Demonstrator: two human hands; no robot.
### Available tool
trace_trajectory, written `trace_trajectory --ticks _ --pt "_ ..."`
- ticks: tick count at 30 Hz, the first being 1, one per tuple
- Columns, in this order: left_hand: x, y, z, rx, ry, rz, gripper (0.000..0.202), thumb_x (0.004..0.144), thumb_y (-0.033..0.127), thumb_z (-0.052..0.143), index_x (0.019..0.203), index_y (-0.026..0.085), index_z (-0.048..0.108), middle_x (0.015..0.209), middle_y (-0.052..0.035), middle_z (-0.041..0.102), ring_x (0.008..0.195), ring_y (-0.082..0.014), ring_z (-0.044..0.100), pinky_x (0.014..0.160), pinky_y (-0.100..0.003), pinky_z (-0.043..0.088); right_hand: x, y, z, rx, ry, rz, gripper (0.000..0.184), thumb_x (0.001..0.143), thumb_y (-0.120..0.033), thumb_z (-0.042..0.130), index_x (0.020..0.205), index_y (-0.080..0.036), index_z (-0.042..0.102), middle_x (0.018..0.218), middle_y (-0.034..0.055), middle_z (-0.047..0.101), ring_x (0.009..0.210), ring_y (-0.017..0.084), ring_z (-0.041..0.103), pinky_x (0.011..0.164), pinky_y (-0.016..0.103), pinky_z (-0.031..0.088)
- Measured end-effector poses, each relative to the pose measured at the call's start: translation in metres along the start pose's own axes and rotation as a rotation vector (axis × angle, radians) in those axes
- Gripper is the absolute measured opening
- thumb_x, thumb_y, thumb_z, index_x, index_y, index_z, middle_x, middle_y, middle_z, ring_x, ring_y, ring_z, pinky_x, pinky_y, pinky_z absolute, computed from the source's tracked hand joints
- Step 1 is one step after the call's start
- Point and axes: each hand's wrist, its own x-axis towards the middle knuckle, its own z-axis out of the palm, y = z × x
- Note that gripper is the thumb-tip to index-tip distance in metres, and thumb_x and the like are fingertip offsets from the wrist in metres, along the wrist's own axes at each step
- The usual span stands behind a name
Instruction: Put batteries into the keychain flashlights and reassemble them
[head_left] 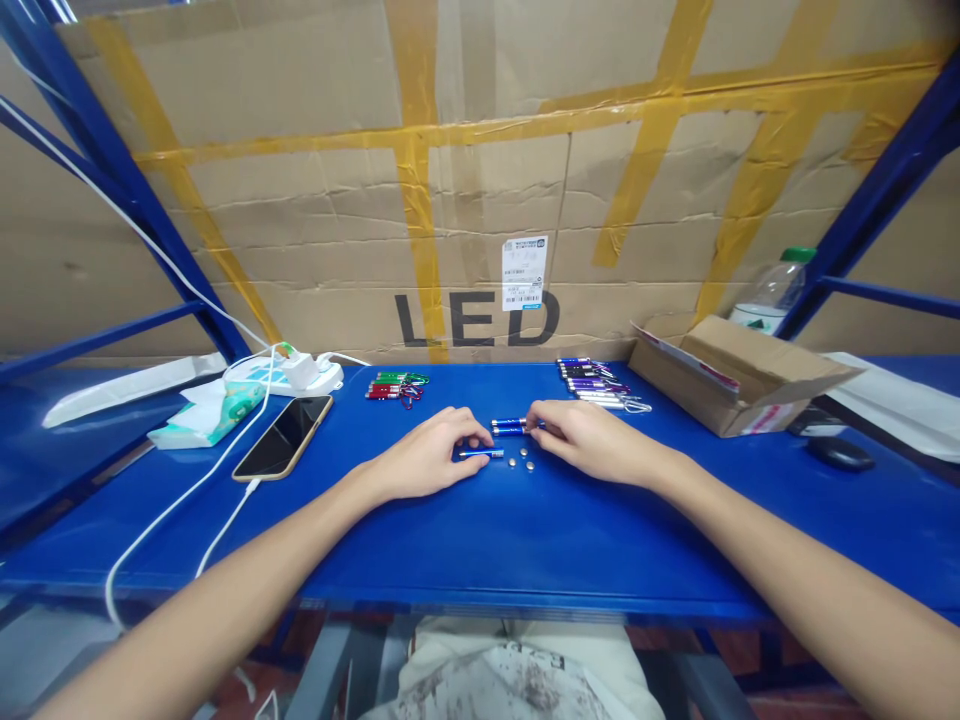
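My left hand (429,455) rests low over the table, thumb and forefinger closed about a slim blue metal tube (486,454) that looks like the body of a keychain flashlight. Across from it, my right hand (577,438) has its fingers closed at the right end of a blue keychain flashlight (508,431). A second one lies parallel, just behind; the fingers hide their right ends. Between my hands, close in front of the tubes, lie three small silver button cells (523,454).
Behind lie red and green flashlights (390,386) at left and purple, black and silver ones (592,385) at right. A phone (285,438), white cable, tissue pack (210,412) and power strip (322,377) stand left. An open carton (739,375), mouse (840,453) and bottle (776,290) are right.
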Motion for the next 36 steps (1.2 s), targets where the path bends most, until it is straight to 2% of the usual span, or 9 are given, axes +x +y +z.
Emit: trace_trajectory --ticks 8,15,27,36 --pt "-0.002 0.002 -0.003 0.004 -0.02 -0.011 0.024 0.102 0.038 0.069 0.122 0.025 0.073 0.112 -0.0061 0.069 0.11 -0.0253 0.064 0.097 -0.039 0.053 0.0 0.005 -0.003 -0.019 0.035 0.038 0.017 0.106 -0.024 0.05 0.099 -0.022 0.065 0.098 0.0075 0.076 0.087 0.024 0.069 0.077 0.032 0.045" --pt "-0.001 0.006 -0.005 0.0 -0.023 -0.005 0.02 0.103 0.037 0.066 0.117 0.024 0.073 0.108 -0.0051 0.067 0.105 -0.0239 0.064 0.095 -0.038 0.052 0.001 0.007 -0.006 -0.053 0.013 0.097 0.016 0.106 -0.025 0.052 0.103 -0.022 0.068 0.097 0.0079 0.076 0.086 0.025 0.069 0.075 0.032 0.043" --pt "-0.002 0.006 -0.006 0.009 -0.036 -0.028 0.018 0.104 0.038 0.065 0.112 0.023 0.071 0.104 -0.0044 0.066 0.1 -0.0232 0.064 0.088 -0.036 0.051 0.001 0.013 -0.013 -0.139 0.044 0.157 0.017 0.108 -0.026 0.052 0.099 -0.022 0.066 0.09 0.0067 0.076 0.079 0.023 0.068 0.07 0.031 0.037" --pt "-0.001 0.003 -0.006 0.031 -0.035 -0.019 0.016 0.104 0.037 0.065 0.109 0.023 0.069 0.103 -0.0035 0.065 0.096 -0.0213 0.064 0.086 -0.034 0.05 -0.001 0.015 -0.017 -0.213 0.011 0.204 0.017 0.108 -0.026 0.051 0.095 -0.022 0.063 0.082 0.0048 0.073 0.072 0.021 0.065 0.065 0.03 0.031"
